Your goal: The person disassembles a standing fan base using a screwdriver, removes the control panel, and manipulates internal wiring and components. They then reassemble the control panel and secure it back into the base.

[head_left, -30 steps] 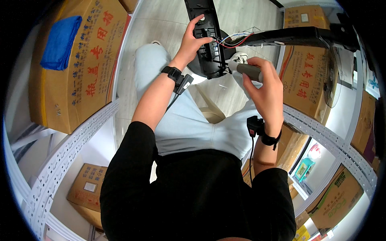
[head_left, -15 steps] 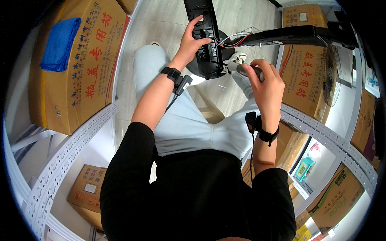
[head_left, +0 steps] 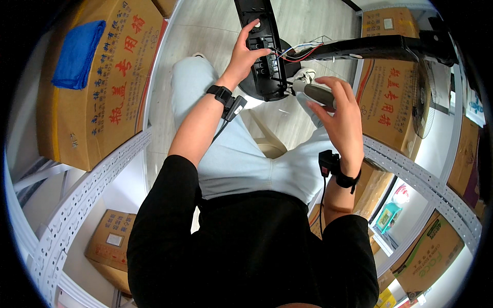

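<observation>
My left hand (head_left: pixel 242 59) steadies a long black plastic housing (head_left: pixel 264 84), its thumb and a finger spread over the inner side, where a circuit board (head_left: pixel 273 62) shows. Coloured wires (head_left: pixel 303 53) run from the housing to a black fan post (head_left: pixel 359 49) lying to the right. At the housing's near right edge is a screwdriver (head_left: pixel 319 95) with a grey handle; I cannot make out what its tip touches. My right hand (head_left: pixel 343 113) is loosely around the handle's end, thumb and fingers parted. The other fingers are partly hidden.
A wire fan grille (head_left: pixel 424 97) is at the right, beside a cardboard box (head_left: pixel 385 95). Another large box (head_left: pixel 102 102) with a blue cloth (head_left: pixel 77 54) stands at left. Metal shelf rails (head_left: pixel 77 205) flank both sides. A round black base (head_left: pixel 246 84) lies beneath the housing.
The right hand has loosened around the screwdriver, its thumb and fingers moving apart so more of the handle shows. The wrist has shifted slightly right. My left hand stays on the housing.
</observation>
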Motion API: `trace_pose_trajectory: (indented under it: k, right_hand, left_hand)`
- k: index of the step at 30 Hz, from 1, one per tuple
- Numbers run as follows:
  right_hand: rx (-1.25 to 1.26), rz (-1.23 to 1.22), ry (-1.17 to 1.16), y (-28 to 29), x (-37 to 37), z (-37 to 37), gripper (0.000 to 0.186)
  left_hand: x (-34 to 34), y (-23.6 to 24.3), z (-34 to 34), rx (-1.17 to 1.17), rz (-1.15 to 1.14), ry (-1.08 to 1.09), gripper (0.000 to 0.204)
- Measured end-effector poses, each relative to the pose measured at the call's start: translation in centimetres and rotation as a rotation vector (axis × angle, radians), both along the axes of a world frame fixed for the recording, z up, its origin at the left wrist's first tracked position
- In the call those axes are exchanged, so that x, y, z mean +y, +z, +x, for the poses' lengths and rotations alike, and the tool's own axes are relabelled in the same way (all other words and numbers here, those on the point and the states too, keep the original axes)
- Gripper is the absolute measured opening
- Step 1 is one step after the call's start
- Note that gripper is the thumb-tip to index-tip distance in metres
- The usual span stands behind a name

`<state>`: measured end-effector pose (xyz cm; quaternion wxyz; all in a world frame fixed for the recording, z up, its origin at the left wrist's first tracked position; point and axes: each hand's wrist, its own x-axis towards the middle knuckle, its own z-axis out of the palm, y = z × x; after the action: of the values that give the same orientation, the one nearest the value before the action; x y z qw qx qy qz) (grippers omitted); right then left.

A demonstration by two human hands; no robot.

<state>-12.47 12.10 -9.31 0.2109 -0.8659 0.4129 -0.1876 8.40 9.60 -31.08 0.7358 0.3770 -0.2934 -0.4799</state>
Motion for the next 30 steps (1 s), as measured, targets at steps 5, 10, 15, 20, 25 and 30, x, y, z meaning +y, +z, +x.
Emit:
trace_pose_trajectory:
  k: [5,10,15,20,25,30]
  right_hand:
    - [0.183,-0.002,-0.116,0.3,0.3,0.0,0.033]
    - [0.139,0.015,-0.201,1.1,0.4,0.8,0.029]
    - [0.119,0.011,-0.008,1.0,0.1,0.0,0.034]
    - [0.160,-0.010,-0.139,0.5,0.3,0.3,0.029]
    - [-0.005,-0.039,-0.004,0.6,0.3,-0.2,0.034]
    - [0.246,-0.022,-0.195,0.5,0.5,-0.1,0.037]
  left_hand:
    - [0.3,0.4,0.2,0.065,-0.006,-0.072,0.089]
    - [0.3,0.3,0.0,-0.014,-0.015,-0.043,0.090]
    - [0.4,0.8,0.1,0.042,-0.022,-0.066,0.091]
    - [0.1,0.4,-0.1,-0.011,-0.027,-0.046,0.091]
    - [0.2,0.5,-0.1,0.071,-0.024,-0.052,0.092]
    - [0.1,0.2,-0.1,0.056,-0.023,-0.056,0.092]
